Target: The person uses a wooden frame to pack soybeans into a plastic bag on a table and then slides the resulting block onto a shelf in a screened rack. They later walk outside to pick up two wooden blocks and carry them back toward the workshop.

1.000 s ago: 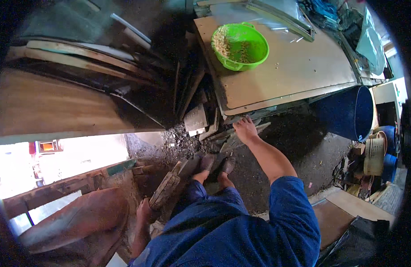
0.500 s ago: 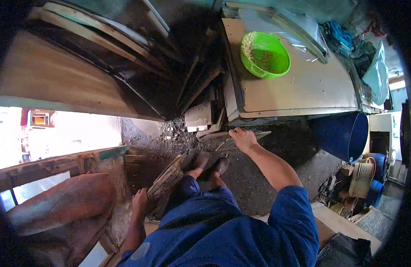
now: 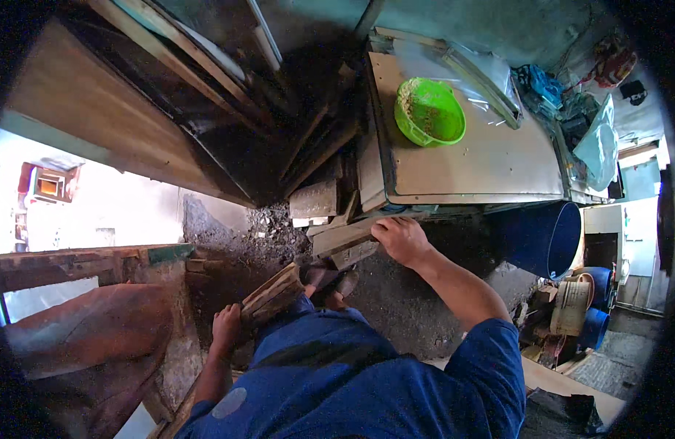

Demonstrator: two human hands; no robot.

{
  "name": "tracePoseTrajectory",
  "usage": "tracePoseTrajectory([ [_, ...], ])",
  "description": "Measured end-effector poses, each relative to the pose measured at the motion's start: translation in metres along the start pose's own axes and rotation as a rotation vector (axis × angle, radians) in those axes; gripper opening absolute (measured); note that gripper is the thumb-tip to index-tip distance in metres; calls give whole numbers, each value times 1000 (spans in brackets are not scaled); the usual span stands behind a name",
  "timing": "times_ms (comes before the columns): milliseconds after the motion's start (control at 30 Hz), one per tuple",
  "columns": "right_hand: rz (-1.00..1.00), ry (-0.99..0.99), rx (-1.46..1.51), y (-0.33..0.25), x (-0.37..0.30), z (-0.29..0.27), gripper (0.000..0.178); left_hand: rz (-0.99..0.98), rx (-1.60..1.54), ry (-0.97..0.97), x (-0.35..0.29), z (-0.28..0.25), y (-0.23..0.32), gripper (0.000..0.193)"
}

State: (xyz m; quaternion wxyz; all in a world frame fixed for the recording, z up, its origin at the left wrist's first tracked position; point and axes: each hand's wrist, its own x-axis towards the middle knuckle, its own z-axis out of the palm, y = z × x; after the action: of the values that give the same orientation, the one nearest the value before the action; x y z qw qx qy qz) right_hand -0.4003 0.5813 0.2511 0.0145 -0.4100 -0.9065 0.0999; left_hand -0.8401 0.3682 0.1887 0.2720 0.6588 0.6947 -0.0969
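Note:
My left hand (image 3: 226,326) is closed around the near end of a rough, split piece of wood (image 3: 273,293), held low beside my left leg. Ahead and to the right, my right hand (image 3: 403,240) grips the end of a weathered wooden board (image 3: 346,237). The board points leftward, its far end near a stack of scrap wood. A shorter grey wood piece (image 3: 354,254) shows just under it; I cannot tell whether my right hand holds that too. My fingertips on the board's far side are hidden.
A tan-topped bench (image 3: 476,175) stands ahead, bearing a green basin (image 3: 454,121) with grain-like bits inside. To the right lies a large blue barrel (image 3: 538,238). Planks (image 3: 319,150) lean in the dark corner. A low wooden wall (image 3: 74,256) edges the left, with a brown cover (image 3: 96,336).
My right hand has lifted and turned the board, so more of its face shows left of the hand. The left hand still holds its piece. The whole view has shifted slightly.

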Motion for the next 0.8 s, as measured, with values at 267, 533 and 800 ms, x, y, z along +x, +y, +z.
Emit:
tracePoseTrajectory([
  [267,-27,117,25,-22,-19,-85,13,49,-7,-95,17,-34,20,32],
  [533,87,251,-19,-36,-60,-189,23,142,81,-134,44,-31,16,44],
  [800,255,445,42,-50,-102,-279,21,315,165,-151,66,-51,36,59],
])
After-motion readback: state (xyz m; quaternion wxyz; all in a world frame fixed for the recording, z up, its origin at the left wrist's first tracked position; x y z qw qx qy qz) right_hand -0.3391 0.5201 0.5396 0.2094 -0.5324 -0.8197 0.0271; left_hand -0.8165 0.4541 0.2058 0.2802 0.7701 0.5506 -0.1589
